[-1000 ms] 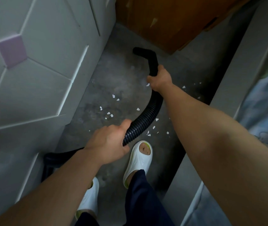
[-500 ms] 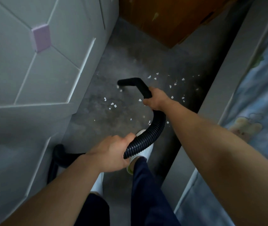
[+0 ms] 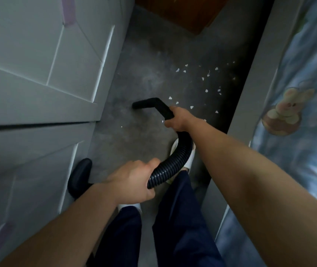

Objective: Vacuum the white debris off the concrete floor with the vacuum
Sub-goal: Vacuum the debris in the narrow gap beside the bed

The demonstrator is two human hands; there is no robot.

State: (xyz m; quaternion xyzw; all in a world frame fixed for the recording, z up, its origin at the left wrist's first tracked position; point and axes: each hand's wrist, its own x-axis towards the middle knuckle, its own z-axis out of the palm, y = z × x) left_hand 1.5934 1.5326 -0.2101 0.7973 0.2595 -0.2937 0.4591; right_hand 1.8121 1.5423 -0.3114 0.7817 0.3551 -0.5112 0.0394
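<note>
White panelled cabinet (image 3: 38, 74), left side of the view; its fronts run along the edge of the floor. Bed (image 3: 298, 93), right side, covered by a blue sheet printed with a rabbit figure; its pale frame borders the floor. Concrete floor (image 3: 144, 60), a narrow grey strip between cabinet and bed, closed at the far end by a brown wooden panel (image 3: 173, 12). Dark blue trousers (image 3: 182, 218), lower centre, on the person's two legs.

Vacuum hose (image 3: 175, 162), black and ribbed, curving from one hand up to the other. Left hand (image 3: 132, 180), fingers wrapped around the lower part of the hose. Right hand (image 3: 178, 120), clenched on the hose where it meets the nozzle. Nozzle (image 3: 150, 104), rigid, black and bent, its mouth low over the floor and pointing toward the cabinet. White slipper (image 3: 189, 157), partly hidden behind the hose.

White debris (image 3: 192, 83), small scattered flakes, mostly beyond and to the right of the nozzle, near the bed frame; a few lie just beside the right hand.
</note>
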